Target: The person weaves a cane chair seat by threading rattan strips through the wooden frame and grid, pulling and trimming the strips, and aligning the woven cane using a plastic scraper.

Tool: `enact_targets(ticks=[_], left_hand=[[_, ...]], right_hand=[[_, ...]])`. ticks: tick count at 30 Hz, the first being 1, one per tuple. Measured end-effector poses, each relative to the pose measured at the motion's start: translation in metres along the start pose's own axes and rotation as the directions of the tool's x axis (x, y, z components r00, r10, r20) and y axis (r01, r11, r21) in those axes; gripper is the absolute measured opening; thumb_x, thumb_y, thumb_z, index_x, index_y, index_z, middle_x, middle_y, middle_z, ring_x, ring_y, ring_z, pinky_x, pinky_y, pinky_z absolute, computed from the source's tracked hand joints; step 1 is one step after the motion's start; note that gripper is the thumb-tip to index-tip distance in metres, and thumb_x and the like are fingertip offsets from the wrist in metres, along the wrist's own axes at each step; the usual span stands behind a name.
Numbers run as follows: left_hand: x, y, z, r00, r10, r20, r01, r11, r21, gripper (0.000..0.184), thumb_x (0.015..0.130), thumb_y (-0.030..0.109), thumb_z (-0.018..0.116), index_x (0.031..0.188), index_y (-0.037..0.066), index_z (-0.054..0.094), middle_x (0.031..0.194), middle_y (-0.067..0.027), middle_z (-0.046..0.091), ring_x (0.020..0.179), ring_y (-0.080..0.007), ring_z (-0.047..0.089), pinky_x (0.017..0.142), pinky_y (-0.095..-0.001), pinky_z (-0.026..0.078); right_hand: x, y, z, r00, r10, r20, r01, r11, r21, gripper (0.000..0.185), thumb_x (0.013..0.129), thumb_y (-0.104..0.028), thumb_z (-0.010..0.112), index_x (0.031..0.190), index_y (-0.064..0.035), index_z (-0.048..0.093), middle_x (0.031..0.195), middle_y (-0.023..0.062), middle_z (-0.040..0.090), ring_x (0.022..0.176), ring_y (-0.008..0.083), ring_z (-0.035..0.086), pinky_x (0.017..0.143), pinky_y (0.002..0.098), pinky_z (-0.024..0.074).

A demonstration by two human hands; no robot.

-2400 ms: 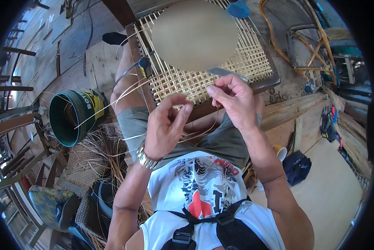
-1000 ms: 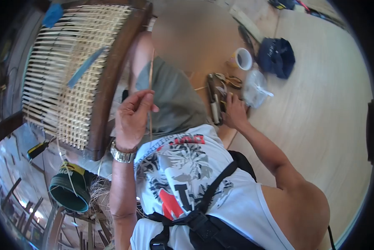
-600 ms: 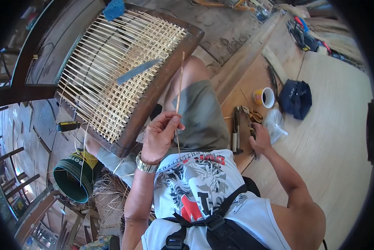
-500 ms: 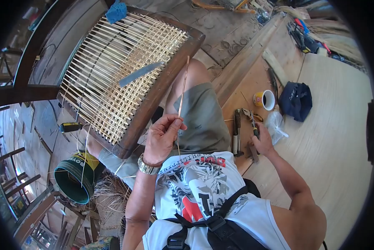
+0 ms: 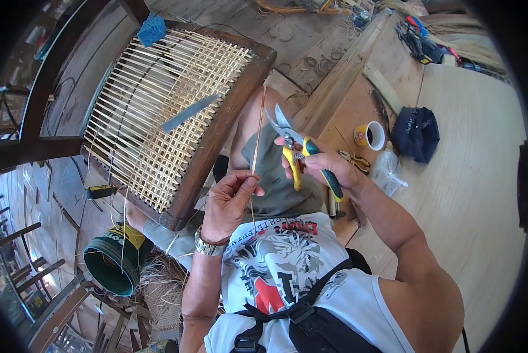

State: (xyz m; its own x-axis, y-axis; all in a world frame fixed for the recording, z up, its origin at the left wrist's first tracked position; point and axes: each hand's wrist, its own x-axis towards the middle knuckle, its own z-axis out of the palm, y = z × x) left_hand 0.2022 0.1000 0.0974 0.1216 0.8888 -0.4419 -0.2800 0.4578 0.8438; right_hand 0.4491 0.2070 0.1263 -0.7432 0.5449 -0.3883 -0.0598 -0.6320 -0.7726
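While the left hand [image 5: 230, 203] pinches cane [image 5: 258, 132] and the right hand [image 5: 339, 168] grips shears [image 5: 293, 166], a strip [image 5: 191, 113] overlies the seat [image 5: 157, 154]

"Left side?"
"My left hand [image 5: 230, 200] is up in front of me, thumb [image 5: 247, 187] and index pinched, other fingers curled. Left forearm [image 5: 202, 288] points upward."
"Right?"
"I've got my right hand [image 5: 334, 167] a bit higher, apart from the left, closed in a grip. Right elbow [image 5: 414, 253] bent out sideways."
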Motion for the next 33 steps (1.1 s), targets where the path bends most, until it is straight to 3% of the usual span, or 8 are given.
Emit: enact_targets(ticks=[8, 12, 13, 15, 18, 23, 28, 33], left_hand=[[-0.001, 0.006, 0.004, 0.999, -0.049, 0.025, 0.048, 0.999, 0.006, 0.019, 0.102, 0.015, 0.062, 0.111, -0.001, 0.066, 0.089, -0.0041, 0.071, 0.084, -0.0079, 0.065, 0.074, -0.0219, 0.048], [-0.004, 0.01, 0.006, 0.997, -0.07, 0.013, 0.071, 0.997, -0.01, 0.019, 0.101, 0.016, 0.064, 0.11, -0.001, 0.067, 0.089, -0.004, 0.071, 0.083, -0.0082, 0.064, 0.075, -0.0224, 0.047], [-0.006, 0.02, 0.01, 0.997, -0.074, -0.036, 0.075, 0.997, 0.013, 0.018, 0.101, 0.016, 0.064, 0.108, 0.0, 0.067, 0.088, -0.004, 0.071, 0.081, -0.0081, 0.063, 0.075, -0.0225, 0.046], [-0.006, 0.041, 0.012, 0.992, -0.029, -0.119, 0.027, 0.999, -0.02, 0.013, 0.101, 0.014, 0.062, 0.107, 0.005, 0.068, 0.088, -0.0038, 0.071, 0.069, -0.0032, 0.054, 0.061, -0.0179, 0.039], [0.002, 0.051, -0.014, 0.989, 0.141, -0.052, -0.15, 0.889, -0.433, 0.015, 0.101, 0.017, 0.063, 0.112, 0.007, 0.065, 0.087, -0.0055, 0.065, 0.059, -0.0032, 0.041, 0.05, -0.017, 0.033], [0.017, 0.074, -0.033, 0.951, 0.28, 0.129, -0.072, 0.609, -0.79, 0.021, 0.107, 0.019, 0.051, 0.121, 0.003, 0.054, 0.093, -0.0117, 0.059, 0.059, -0.0097, 0.044, 0.052, -0.0219, 0.042], [0.023, 0.056, -0.03, 0.976, 0.157, 0.154, -0.018, 0.754, -0.656, 0.019, 0.104, 0.018, 0.058, 0.118, 0.005, 0.059, 0.088, -0.0071, 0.061, 0.059, -0.0079, 0.045, 0.054, -0.0221, 0.042], [0.011, 0.031, -0.021, 0.987, 0.128, -0.1, -0.154, 0.938, -0.31, 0.012, 0.096, 0.01, 0.067, 0.106, 0.003, 0.068, 0.082, -0.0045, 0.066, 0.066, -0.0071, 0.054, 0.059, -0.0215, 0.043]], right_hand=[[-0.002, -0.014, 0.018, 0.995, -0.082, 0.052, 0.081, 0.996, 0.026, 0.053, 0.095, -0.022, 0.053, 0.142, -0.0003, 0.046, 0.091, 0.0072, 0.056, 0.081, 0.0138, 0.054, 0.079, 0.0293, 0.0454], [-0.035, -0.005, 0.008, 0.967, 0.023, -0.253, -0.01, 0.999, 0.053, 0.047, 0.093, -0.031, 0.06, 0.127, 0.0006, 0.055, 0.083, 0.0027, 0.055, 0.076, 0.0104, 0.055, 0.069, 0.0274, 0.0452], [-0.047, 0.014, -0.005, 0.881, -0.044, -0.471, -0.067, 0.974, -0.216, 0.05, 0.092, -0.034, 0.061, 0.127, 0.0006, 0.055, 0.083, 0.0048, 0.057, 0.078, 0.0154, 0.058, 0.071, 0.0291, 0.0469], [-0.08, 0.043, -0.03, 0.753, -0.337, -0.565, -0.359, 0.509, -0.782, 0.056, 0.087, -0.037, 0.065, 0.128, -0.0002, 0.054, 0.091, 0.0143, 0.06, 0.086, 0.0332, 0.063, 0.079, 0.0393, 0.0505], [-0.137, 0.102, -0.041, 0.721, -0.23, -0.653, -0.662, 0.049, -0.748, 0.061, 0.084, -0.031, 0.07, 0.134, -0.0028, 0.051, 0.104, 0.0182, 0.06, 0.094, 0.0366, 0.061, 0.087, 0.0451, 0.0489], [-0.165, 0.164, -0.061, 0.523, -0.448, -0.725, -0.795, 0.05, -0.605, 0.067, 0.085, -0.044, 0.068, 0.133, -0.0021, 0.046, 0.113, 0.0252, 0.055, 0.111, 0.0426, 0.054, 0.092, 0.05, 0.0456], [-0.148, 0.145, -0.101, 0.315, -0.298, -0.901, -0.937, 0.055, -0.346, 0.078, 0.084, -0.044, 0.074, 0.143, -0.0047, 0.041, 0.118, 0.0252, 0.053, 0.119, 0.0413, 0.05, 0.098, 0.0512, 0.042], [-0.152, 0.152, -0.082, 0.518, -0.579, -0.63, -0.816, -0.114, -0.566, 0.068, 0.085, -0.037, 0.074, 0.138, -0.0039, 0.048, 0.118, 0.0217, 0.055, 0.113, 0.0394, 0.054, 0.095, 0.0508, 0.0438]])
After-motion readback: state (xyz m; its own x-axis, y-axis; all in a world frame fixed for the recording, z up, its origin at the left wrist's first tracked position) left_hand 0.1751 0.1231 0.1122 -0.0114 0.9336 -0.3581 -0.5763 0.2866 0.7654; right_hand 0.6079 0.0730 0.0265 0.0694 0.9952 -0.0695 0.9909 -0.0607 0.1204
